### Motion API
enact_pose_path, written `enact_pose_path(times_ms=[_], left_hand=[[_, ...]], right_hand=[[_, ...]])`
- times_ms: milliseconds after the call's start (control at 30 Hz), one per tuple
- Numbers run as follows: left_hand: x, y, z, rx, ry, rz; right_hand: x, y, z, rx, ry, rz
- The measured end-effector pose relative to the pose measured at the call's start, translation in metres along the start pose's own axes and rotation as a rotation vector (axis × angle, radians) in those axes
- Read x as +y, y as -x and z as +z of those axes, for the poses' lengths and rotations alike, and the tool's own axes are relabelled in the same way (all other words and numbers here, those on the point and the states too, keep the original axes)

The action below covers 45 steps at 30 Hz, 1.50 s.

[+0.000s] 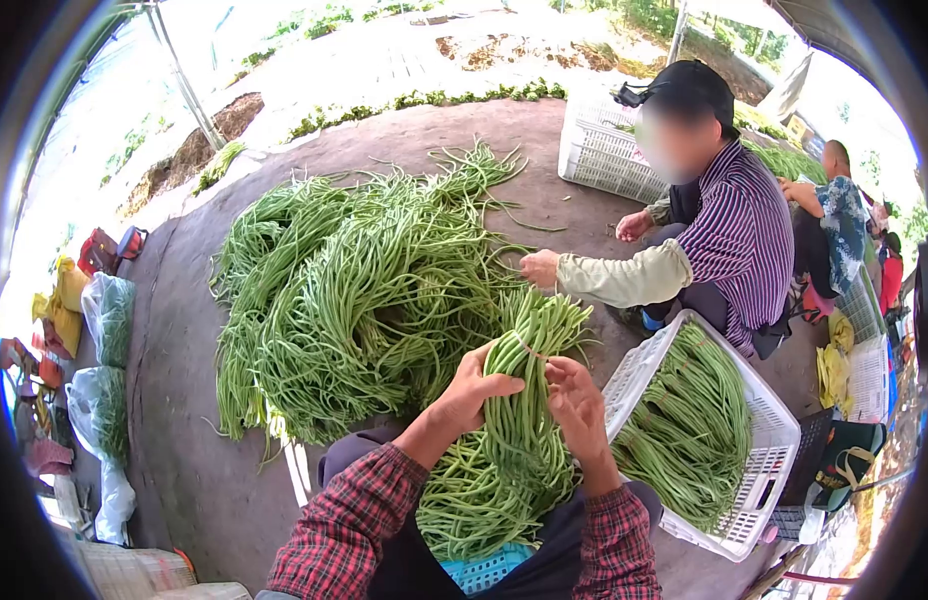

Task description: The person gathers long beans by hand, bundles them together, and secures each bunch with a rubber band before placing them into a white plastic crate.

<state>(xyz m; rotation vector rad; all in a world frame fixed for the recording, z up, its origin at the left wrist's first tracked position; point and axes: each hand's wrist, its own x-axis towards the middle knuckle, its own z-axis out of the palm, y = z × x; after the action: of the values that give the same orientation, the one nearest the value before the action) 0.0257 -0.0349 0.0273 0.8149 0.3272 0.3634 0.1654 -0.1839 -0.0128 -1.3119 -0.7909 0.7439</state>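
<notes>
A bundle of long green beans [519,395] stands upright in front of me, with a thin reddish band near its top end. My left hand [474,388] is wrapped round its left side, thumb across the front. At the band, on the right side of the bundle, my right hand [576,400] has its thumb and fingertips pinched together. Below, loose beans [474,500] lie over a blue basket [489,568] between my knees. A large heap of beans [354,290] is spread on the ground ahead.
A white crate [779,450] of beans stands at my right. Beyond it a person in a striped shirt [739,225] crouches, one hand at the heap. Another white crate [609,150] is behind. Another person [844,230] sits farther right. Plastic bags [109,400] lie at left.
</notes>
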Motion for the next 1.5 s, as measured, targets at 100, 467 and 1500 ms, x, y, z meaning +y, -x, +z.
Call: enact_pose_path(times_ms=[100,467,1500], left_hand=[[-0.004,-0.005,-0.001,0.025,0.022,0.029],[0.021,-0.006,-0.013,0.054,-0.672,0.179],[-0.009,-0.011,-0.018,-0.047,0.244,0.001]], right_hand=[[-0.011,0.003,0.017,-0.264,-0.063,0.024],[-0.007,0.000,0.021,-0.295,-0.010,0.196],[-0.012,-0.015,-0.004,0.295,0.634,-0.415]])
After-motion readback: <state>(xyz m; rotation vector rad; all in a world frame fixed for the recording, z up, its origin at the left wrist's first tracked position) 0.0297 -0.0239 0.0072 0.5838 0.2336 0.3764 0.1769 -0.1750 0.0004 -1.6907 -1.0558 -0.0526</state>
